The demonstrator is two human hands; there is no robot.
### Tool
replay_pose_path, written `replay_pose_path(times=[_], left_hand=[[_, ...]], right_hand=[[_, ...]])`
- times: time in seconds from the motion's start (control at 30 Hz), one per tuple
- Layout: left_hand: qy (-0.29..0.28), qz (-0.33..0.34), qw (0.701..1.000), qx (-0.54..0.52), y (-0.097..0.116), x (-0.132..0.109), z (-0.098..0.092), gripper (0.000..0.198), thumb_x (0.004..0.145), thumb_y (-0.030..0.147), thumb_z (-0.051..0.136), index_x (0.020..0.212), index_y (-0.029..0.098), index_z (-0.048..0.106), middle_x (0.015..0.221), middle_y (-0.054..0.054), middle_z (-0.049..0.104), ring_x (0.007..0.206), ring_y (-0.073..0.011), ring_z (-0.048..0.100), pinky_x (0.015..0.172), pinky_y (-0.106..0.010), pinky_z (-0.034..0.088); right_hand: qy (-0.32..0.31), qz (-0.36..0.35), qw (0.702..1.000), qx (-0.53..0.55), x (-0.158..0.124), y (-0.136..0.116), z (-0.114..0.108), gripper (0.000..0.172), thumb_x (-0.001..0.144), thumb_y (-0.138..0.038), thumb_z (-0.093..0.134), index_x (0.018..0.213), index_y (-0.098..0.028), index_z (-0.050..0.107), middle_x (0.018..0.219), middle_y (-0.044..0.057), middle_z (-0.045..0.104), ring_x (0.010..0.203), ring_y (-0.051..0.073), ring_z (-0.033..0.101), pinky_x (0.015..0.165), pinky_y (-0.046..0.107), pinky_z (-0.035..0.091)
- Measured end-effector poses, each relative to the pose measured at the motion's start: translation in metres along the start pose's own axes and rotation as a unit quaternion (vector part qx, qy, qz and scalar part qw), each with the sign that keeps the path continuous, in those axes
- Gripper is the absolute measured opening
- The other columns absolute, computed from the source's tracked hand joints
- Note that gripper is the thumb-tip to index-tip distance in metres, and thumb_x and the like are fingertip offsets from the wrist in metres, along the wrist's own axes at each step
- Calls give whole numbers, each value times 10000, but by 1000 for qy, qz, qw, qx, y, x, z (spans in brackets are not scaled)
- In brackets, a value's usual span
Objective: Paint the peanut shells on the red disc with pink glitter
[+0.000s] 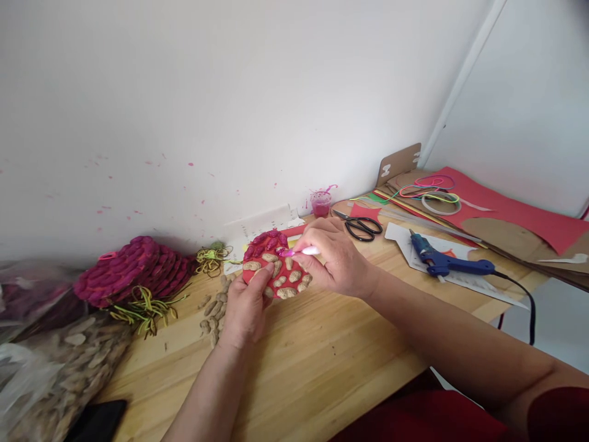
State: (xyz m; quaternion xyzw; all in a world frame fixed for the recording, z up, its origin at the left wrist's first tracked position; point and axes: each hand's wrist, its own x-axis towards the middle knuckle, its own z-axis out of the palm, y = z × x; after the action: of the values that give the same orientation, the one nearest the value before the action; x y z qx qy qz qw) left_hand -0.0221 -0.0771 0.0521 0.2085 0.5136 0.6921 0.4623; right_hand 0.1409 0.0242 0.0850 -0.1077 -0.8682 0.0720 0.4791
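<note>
Our left hand (248,302) has the red disc (281,274) pinched at its 8 o'clock edge, thumb on top, other fingers mostly hidden below, prob b/c that keeps the rest of the face free. Disc's mid-view, tilted toward us, looks lifted off the tabletop (317,362). Right hand (335,255) comes in from 3 o'clock, fingers closed on a white brush (310,250), gripped low like a pen, for control imo. Pink tip's at the stuck-on peanuts; those around 10–12 are pink, the lower ones bare. Paint cup (321,204) sits past the disc at 1 o'clock, a short reach for dipping. Loose peanuts (214,312) at 8, stack of pink discs (138,267) at 9, scissors (362,228) at 2 and glue gun (444,263) at 3, prob outta the way.
</note>
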Motion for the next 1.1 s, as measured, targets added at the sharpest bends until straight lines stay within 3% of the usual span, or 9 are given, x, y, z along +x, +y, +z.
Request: replay_pose_path(times=[0.3,0.43,0.63,0.9,1.1], left_hand=[[34,-22,999,0,4,3,-1,432,560,359,962,877,144,762,767,-60,798,675,-223,773,601,-267,592],[33,-16,999,-6,4,3,-2,427,571,340,959,891,141,758,778,-64,799,689,-231,777,636,-293,617],[31,-23,998,-48,4,4,-3,357,597,270,958,856,152,743,783,-36,797,623,-170,745,604,-247,615],[44,-26,998,-44,5,4,-3,341,588,280,960,837,173,753,780,-36,798,625,-182,739,591,-256,599],[13,8,1000,25,0,4,-5,365,610,366,948,853,160,770,749,-53,788,597,-185,722,533,-243,537]], right_hand=[[55,80,995,32,2,10,-7,84,981,-272,604,909,-230,591,850,35,712,813,204,624,794,383,424],[47,108,991,63,2,12,-6,124,997,-317,598,911,-228,596,857,33,710,806,195,631,794,372,439],[55,176,974,135,4,16,-7,217,1001,-413,595,907,-218,599,821,19,665,740,166,605,712,326,453],[56,164,977,121,4,16,-8,216,1005,-413,594,909,-220,604,849,27,680,777,179,616,754,342,452],[3,80,994,72,4,12,-8,121,996,-316,598,918,-224,606,870,45,711,869,216,614,829,382,427]])
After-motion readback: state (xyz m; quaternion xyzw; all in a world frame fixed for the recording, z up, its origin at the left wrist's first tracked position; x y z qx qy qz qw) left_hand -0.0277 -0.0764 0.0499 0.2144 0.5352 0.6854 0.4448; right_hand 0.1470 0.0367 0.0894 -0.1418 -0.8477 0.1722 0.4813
